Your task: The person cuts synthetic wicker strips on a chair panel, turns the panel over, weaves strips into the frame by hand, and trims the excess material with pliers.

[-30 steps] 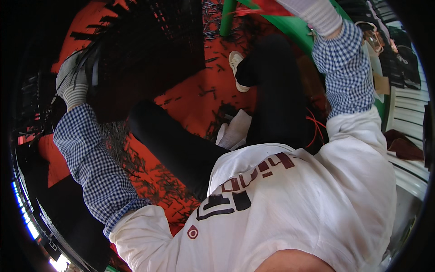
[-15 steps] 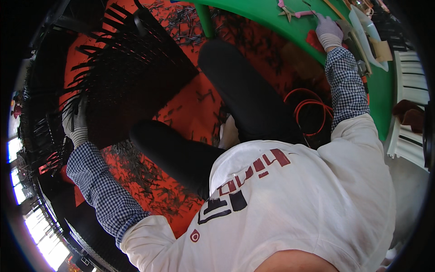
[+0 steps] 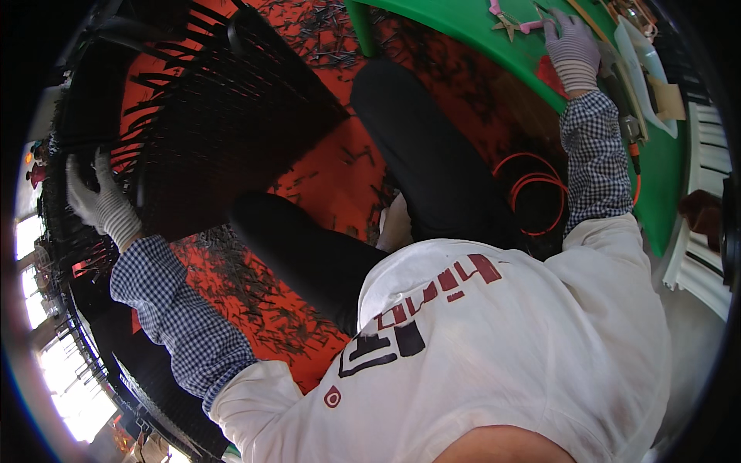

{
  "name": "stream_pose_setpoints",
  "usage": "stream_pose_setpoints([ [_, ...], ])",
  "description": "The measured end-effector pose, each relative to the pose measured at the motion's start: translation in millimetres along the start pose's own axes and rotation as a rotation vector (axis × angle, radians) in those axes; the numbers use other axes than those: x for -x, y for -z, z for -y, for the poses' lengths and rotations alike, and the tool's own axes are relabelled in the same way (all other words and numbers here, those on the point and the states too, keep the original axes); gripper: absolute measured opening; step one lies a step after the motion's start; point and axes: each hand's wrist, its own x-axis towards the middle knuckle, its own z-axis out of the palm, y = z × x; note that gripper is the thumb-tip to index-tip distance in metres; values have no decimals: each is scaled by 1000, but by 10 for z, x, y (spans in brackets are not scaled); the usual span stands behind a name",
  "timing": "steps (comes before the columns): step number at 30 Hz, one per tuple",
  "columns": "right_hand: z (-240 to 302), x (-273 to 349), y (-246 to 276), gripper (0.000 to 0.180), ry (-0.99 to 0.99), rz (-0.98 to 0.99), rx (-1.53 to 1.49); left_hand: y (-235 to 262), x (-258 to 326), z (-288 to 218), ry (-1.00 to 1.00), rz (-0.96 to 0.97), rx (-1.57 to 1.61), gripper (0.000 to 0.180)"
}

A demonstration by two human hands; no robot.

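Fingers of the gloved left hand [image 3: 99, 202] curl around the left edge of a big black bundle of dark rods [image 3: 224, 116], clamped on it, with the bundle fanning out to the right of that hand over the red floor [image 3: 332, 177]. Right of the bundle lie the person's black-trousered legs [image 3: 417, 154] and a coil of orange cable [image 3: 532, 193]. Far right of the bundle, the gloved right hand [image 3: 573, 45] rests on the green table [image 3: 463, 23] with fingers together and flat, just beside pink-handled pliers [image 3: 509, 19]; whether it grips anything I cannot tell.
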Motion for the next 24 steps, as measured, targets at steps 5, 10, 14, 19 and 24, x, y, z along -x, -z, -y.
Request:
stream_pose_setpoints([
  [5, 844, -131, 764, 22, 113, -20, -746, 158, -302, -618, -572, 89, 259, 39],
  [10, 1947, -230, 1075, 26, 376, 136, -1274, -395, -592, -532, 234, 638, 263, 40],
  [14, 2603, -341, 920, 30, 408, 366, -1309, -751, -515, 216, 420, 990, 399, 42],
  [19, 3143, -400, 543, 33, 297, 543, -1395, -885, -221, 778, 75, 887, 543, 37],
  [24, 3290, -338, 277, 31, 257, 622, -1392, -831, -257, 592, 185, 807, 618, 35],
])
